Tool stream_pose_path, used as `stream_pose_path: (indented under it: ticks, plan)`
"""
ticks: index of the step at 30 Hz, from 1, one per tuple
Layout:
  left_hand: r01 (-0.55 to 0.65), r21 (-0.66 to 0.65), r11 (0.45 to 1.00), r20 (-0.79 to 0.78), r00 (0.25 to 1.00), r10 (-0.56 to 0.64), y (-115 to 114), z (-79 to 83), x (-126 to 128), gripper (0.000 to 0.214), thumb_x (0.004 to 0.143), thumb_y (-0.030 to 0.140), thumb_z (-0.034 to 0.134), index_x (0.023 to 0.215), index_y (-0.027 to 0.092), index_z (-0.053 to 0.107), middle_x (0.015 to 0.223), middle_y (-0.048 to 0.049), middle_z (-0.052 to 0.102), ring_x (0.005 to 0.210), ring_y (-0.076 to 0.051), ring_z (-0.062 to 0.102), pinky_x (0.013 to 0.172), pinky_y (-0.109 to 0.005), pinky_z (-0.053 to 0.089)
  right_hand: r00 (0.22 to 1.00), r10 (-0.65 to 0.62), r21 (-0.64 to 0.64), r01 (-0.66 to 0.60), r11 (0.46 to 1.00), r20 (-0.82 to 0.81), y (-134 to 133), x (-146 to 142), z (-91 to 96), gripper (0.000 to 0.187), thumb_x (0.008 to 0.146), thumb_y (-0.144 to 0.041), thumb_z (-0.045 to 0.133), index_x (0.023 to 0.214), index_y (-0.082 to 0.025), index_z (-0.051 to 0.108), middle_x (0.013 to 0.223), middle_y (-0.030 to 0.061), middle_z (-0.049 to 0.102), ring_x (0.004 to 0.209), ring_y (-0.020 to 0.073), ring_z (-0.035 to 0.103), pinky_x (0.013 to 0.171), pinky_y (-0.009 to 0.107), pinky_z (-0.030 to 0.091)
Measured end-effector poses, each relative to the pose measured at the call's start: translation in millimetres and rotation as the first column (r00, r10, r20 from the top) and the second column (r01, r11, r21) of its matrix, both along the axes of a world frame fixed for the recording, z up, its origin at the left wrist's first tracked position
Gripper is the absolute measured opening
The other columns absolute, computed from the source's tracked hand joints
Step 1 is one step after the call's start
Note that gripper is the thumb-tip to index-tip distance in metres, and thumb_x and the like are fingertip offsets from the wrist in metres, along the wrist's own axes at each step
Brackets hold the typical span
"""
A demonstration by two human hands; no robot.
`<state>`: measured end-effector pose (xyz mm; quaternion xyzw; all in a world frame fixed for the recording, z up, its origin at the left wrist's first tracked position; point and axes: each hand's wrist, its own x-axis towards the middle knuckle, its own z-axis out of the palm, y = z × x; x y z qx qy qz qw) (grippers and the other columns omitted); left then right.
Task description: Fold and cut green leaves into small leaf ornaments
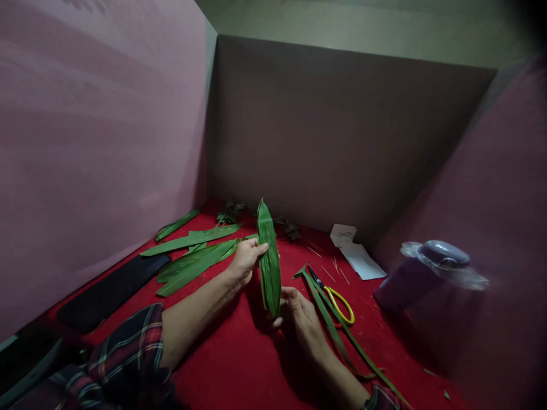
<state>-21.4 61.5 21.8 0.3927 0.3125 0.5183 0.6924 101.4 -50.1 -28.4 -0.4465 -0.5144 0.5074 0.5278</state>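
Observation:
A long green leaf (pixel 268 262), creased lengthwise or layered, stands nearly upright in front of me above the red cloth. My left hand (pixel 247 259) grips its left edge around the middle, with the thumb on the near face and the other fingers partly hidden behind. Low on the right edge, my right hand (pixel 301 316) pinches the leaf near its bottom end. To the right of that hand lie long narrow green strips (pixel 327 319), next to scissors (pixel 337 302) with yellow handles. Several broad loose leaves (pixel 200 262) overlap on the left.
A dark flat case (pixel 113 290) rests at the left edge. Thin sticks (pixel 335 267) and white paper pieces (pixel 363 262) lie at the back right, near a purple container (pixel 405 282) with clear plastic about its top. Leafy sprigs (pixel 231 212) lie by the back panel (pixel 342 136).

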Motion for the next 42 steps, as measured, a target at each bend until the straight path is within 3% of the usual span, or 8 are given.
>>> stream_pose_path:
  ticks: [4,9,12,16,21,28,35,42]
  plan:
    - [-0.041,-0.076,0.996,-0.019,0.999,0.04,3.5,4.5,-5.4,0.005,0.07,0.011,0.055,0.066,0.009,0.055,0.056,-0.0103,0.065,0.048,-0.018,0.061,0.048,-0.029,0.049,0.964,-0.147,0.233,0.094,0.968,0.223,-3.5,4.7,-0.8,0.032,0.085,-0.026,0.049,0.116,-0.021,0.043,0.088,0.0042,0.06,0.071,0.014,0.06,0.061,0.025,0.05]
    - [-0.042,-0.112,0.993,-0.046,0.998,0.037,-0.3,5.9,-3.6,0.007,0.07,0.01,0.055,0.063,0.009,0.056,0.055,-0.0112,0.065,0.046,-0.019,0.061,0.048,-0.029,0.049,0.909,-0.154,0.407,-0.019,0.913,0.387,-3.3,8.7,-5.1,0.048,0.084,-0.014,0.046,0.129,-0.026,0.035,0.09,0.0031,0.054,0.068,0.0117,0.056,0.061,0.024,0.048]
    - [-0.016,-0.118,0.993,-0.06,0.998,0.009,-4.6,3.2,0.3,0.007,0.068,0.011,0.058,0.062,0.009,0.056,0.053,-0.0098,0.063,0.045,-0.019,0.06,0.046,-0.03,0.048,0.795,-0.327,0.554,-0.013,0.832,0.51,-2.6,11.7,-4.0,0.042,0.081,-0.01,0.048,0.12,-0.027,0.05,0.088,0.0035,0.049,0.075,0.0139,0.053,0.065,0.027,0.047]
    - [0.016,-0.136,0.991,-0.063,0.998,-0.024,-11.3,-1.7,5.6,0.006,0.068,0.012,0.058,0.063,0.009,0.056,0.05,-0.0077,0.062,0.045,-0.019,0.059,0.045,-0.029,0.048,0.664,-0.533,0.716,-0.004,0.699,0.524,-3.2,15.5,2.5,0.037,0.078,-0.006,0.05,0.107,-0.026,0.062,0.1,0.0076,0.046,0.09,0.0188,0.051,0.073,0.033,0.046]
    - [0.077,-0.138,0.987,-0.038,0.996,-0.083,-18.0,-6.0,9.2,0.008,0.07,0.014,0.058,0.064,0.01,0.055,0.053,-0.0083,0.063,0.045,-0.018,0.059,0.047,-0.031,0.048,0.595,-0.625,0.803,-0.058,0.593,0.505,-4.9,18.2,12.6,0.028,0.079,-0.007,0.052,0.089,-0.028,0.068,0.114,0.0075,0.051,0.106,0.0246,0.046,0.079,0.041,0.046]
    - [0.09,-0.189,0.978,0.025,0.996,-0.087,-23.1,-2.8,8.8,0.01,0.076,0.006,0.049,0.069,0.01,0.053,0.057,-0.0092,0.064,0.05,-0.017,0.061,0.049,-0.026,0.047,0.575,-0.587,0.79,-0.187,0.584,0.571,-1.2,22.7,8.5,0.031,0.078,-0.005,0.054,0.098,-0.026,0.066,0.111,0.0055,0.063,0.11,0.0241,0.046,0.087,0.044,0.043]
    - [0.13,-0.217,0.968,0.071,0.991,-0.117,-27.3,-4.1,10.5,0.008,0.076,0.006,0.051,0.069,0.01,0.054,0.059,-0.0096,0.063,0.052,-0.016,0.061,0.053,-0.026,0.049,0.595,-0.585,0.801,-0.183,0.57,0.552,2.5,26.3,11.5,0.029,0.08,-0.011,0.054,0.099,-0.029,0.066,0.102,0.0029,0.069,0.106,0.0248,0.053,0.081,0.044,0.044]
    - [0.142,-0.214,0.966,0.07,0.989,-0.13,-25.8,-6.7,10.5,0.008,0.065,0.006,0.057,0.069,0.012,0.054,0.058,-0.0049,0.061,0.054,-0.017,0.062,0.054,-0.027,0.049,0.772,-0.352,0.702,-0.166,0.692,0.529,0.9,24.3,11.0,0.029,0.084,-0.012,0.045,0.099,-0.028,0.064,0.1,0.0051,0.069,0.102,0.0245,0.058,0.081,0.043,0.044]
